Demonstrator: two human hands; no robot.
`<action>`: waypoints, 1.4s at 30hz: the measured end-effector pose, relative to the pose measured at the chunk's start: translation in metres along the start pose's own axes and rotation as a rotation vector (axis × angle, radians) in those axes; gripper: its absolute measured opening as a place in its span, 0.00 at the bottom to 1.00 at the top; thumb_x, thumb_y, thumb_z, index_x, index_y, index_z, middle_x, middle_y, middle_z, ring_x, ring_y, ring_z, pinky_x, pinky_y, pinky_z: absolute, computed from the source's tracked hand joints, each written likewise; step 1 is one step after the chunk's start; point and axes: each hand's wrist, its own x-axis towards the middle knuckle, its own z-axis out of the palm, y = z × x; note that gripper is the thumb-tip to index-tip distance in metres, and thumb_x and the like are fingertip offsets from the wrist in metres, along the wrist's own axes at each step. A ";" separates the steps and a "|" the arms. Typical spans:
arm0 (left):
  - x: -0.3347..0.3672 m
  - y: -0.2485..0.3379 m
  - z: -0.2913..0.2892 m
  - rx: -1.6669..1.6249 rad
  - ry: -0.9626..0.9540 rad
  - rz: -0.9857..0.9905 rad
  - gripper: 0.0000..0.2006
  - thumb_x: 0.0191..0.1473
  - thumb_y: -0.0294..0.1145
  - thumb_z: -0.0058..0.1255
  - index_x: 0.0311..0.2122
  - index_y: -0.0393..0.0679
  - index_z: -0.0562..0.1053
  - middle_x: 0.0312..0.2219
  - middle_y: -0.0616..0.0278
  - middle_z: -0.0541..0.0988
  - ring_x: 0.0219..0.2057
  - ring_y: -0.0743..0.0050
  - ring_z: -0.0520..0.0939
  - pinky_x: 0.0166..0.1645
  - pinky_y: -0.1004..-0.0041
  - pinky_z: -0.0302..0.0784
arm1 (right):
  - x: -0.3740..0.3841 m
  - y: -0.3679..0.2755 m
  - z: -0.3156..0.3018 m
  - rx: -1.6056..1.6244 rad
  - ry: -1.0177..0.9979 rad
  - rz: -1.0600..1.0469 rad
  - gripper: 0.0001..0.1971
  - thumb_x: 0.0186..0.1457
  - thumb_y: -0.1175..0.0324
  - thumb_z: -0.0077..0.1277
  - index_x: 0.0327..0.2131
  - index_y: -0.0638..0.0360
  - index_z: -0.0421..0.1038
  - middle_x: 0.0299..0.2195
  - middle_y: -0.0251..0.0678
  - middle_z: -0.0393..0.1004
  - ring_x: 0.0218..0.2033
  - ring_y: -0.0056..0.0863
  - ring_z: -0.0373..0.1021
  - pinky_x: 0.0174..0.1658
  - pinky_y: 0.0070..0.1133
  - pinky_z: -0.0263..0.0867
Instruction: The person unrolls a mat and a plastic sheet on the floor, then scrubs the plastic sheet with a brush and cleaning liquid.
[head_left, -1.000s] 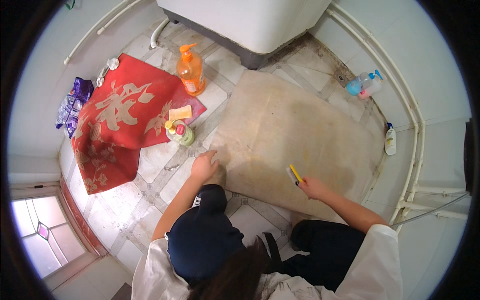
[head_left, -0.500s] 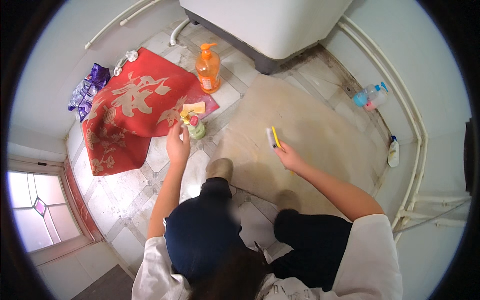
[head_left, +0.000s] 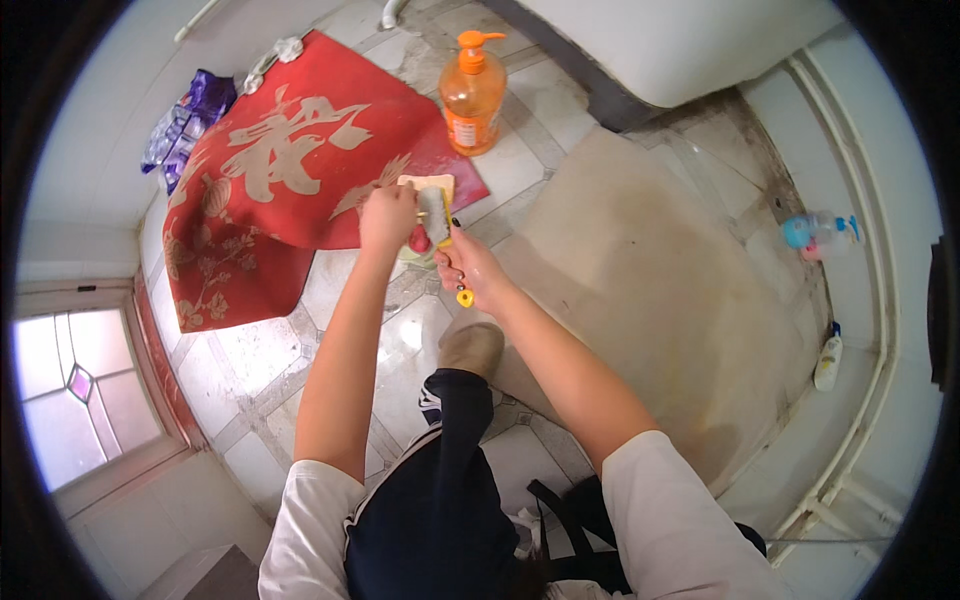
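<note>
Your right hand [head_left: 474, 271] grips a yellow-handled, white-bristled brush [head_left: 437, 216]; just left, your left hand [head_left: 388, 218], hold unclear, is at a pale-green plastic bottle [head_left: 416, 255].

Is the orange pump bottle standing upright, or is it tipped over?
Upright: the orange bottle stands on its base, pump head on top.

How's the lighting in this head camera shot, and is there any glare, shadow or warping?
In the head view, the paned window glows almost white; glare shines on the floor tiles; a soft darker patch, probably shadow, crosses the beige mat; the white wall pipes bow toward the rim, and the corners go black.
</note>
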 end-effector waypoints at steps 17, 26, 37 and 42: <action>-0.006 0.016 0.002 -0.070 0.007 -0.049 0.15 0.47 0.38 0.38 0.25 0.37 0.72 0.18 0.47 0.72 0.23 0.54 0.75 0.31 0.65 0.67 | 0.003 0.003 -0.017 0.157 -0.229 0.074 0.21 0.53 0.49 0.24 0.17 0.54 0.54 0.11 0.23 0.48 0.09 0.13 0.44 0.14 0.12 0.43; -0.017 0.003 -0.008 -0.226 0.310 0.290 0.11 0.49 0.31 0.38 0.35 0.37 0.68 0.30 0.52 0.72 0.32 0.62 0.73 0.36 0.71 0.65 | -0.072 0.032 -0.082 -0.939 0.622 -0.439 0.18 0.50 0.63 0.40 0.45 0.54 0.59 0.16 0.32 0.59 0.16 0.21 0.57 0.19 0.18 0.55; -0.121 -0.011 -0.001 0.194 0.391 0.690 0.23 0.40 0.26 0.47 0.45 0.37 0.59 0.47 0.46 0.56 0.49 0.51 0.57 0.51 0.59 0.50 | -0.137 -0.073 -0.186 -1.159 1.189 0.201 0.20 0.48 0.54 0.36 0.30 0.65 0.63 0.27 0.49 0.68 0.28 0.39 0.66 0.29 0.31 0.60; -0.139 -0.024 0.017 0.217 0.138 0.619 0.24 0.39 0.29 0.48 0.45 0.39 0.60 0.47 0.47 0.56 0.49 0.50 0.57 0.50 0.58 0.51 | -0.139 0.043 -0.134 -1.310 0.814 0.400 0.23 0.49 0.48 0.32 0.34 0.61 0.61 0.26 0.47 0.68 0.28 0.44 0.66 0.32 0.34 0.61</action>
